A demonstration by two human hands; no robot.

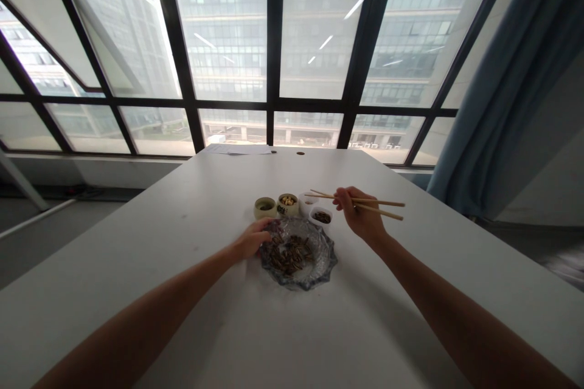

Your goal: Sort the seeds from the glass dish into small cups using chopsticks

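The bowl (pixel 323 262), glassy with a scalloped rim, sits on the table (pixel 283 340) between the person's forearms. Thin brown pieces (pixel 292 255) lie in it, heaped mostly toward its left and middle, with barer glass at the right.

The left hand (pixel 252 238) grips the bowl's left rim, thumb toward the inside; the farther fingers are hard to make out. The right hand (pixel 353 211) is closed around a pair of chopsticks (pixel 385 202), beyond and to the right of the bowl. Their thin tips point left, slightly parted with nothing between them, and appear in line with the farther white cup (pixel 303 208); how high above it, I cannot tell.

Four small cups cluster just beyond the bowl. At the left is a green cup (pixel 263 214), its contents too dark to name. Next to it, a patterned cup (pixel 291 211) holds pale yellowish nuts (pixel 288 200). The farther white cup stands to the right of that, what it holds unclear. The nearer white cup (pixel 312 219), close to the bowl's far rim, contains brown pieces too.

At the table's far end lie white papers (pixel 239 149), near two dark round spots (pixel 300 153). Beyond are black-framed windows (pixel 274 42), with a blue curtain (pixel 493 79) at the right.
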